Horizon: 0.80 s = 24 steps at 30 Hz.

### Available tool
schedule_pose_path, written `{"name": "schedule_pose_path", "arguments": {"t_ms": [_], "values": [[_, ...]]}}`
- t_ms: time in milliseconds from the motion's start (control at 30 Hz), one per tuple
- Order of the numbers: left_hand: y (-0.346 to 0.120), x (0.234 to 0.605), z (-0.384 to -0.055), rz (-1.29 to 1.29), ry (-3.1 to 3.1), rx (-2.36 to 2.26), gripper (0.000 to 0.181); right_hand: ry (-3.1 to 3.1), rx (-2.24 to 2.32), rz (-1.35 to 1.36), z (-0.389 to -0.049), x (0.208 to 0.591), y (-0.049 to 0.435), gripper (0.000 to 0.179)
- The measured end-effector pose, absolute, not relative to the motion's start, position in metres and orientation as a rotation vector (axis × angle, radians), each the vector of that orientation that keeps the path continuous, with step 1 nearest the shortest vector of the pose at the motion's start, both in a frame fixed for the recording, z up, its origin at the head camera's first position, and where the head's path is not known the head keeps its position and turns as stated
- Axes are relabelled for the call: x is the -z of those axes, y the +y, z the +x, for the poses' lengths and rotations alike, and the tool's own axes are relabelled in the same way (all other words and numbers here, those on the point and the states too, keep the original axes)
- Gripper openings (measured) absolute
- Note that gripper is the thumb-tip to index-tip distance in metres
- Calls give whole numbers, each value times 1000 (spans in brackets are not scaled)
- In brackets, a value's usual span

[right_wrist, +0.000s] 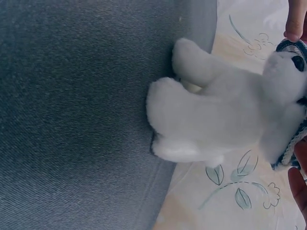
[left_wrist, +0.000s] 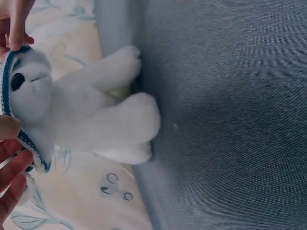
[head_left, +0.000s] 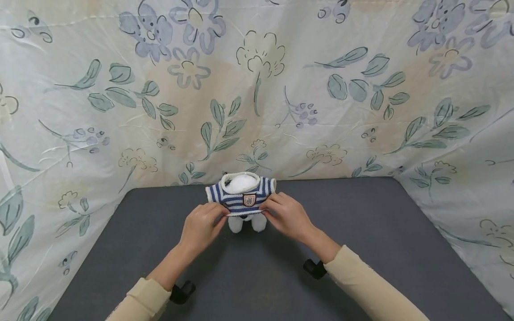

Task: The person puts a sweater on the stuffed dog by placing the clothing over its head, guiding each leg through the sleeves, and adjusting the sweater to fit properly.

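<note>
A white plush dog (head_left: 235,224) stands at the back of the dark table. Over its head sits a small blue-and-white striped sweater (head_left: 237,203) with a crest patch, and the white top of the head shows inside the neckline. My left hand (head_left: 202,227) pinches the hem at the left corner, while my right hand (head_left: 289,216) pinches it at the right. In the left wrist view the hem crosses the face of the plush dog (left_wrist: 117,115), just above its black nose. From the right wrist, the body of the plush dog (right_wrist: 206,110) is bare below the sweater.
Dark grey cloth covers the table (head_left: 257,276). Right behind its back edge hangs a floral curtain (head_left: 217,129), which also runs down both sides. A black wrist device (head_left: 182,292) is strapped below the left sleeve, another black device (head_left: 315,269) below the right.
</note>
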<state>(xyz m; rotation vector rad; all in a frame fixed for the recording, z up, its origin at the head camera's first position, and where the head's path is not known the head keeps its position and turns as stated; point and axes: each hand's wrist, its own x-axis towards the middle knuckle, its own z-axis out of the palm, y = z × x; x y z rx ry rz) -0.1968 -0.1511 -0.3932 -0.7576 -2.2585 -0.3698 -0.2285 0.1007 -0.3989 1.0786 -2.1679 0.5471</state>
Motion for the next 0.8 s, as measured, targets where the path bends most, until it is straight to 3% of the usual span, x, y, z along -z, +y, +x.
{"name": "schedule_pose_path", "arguments": {"t_ms": [800], "values": [[-150, 416, -201, -769, -2354, 322, 15, -2195, -521, 1128, -232, 427, 104, 17]]}}
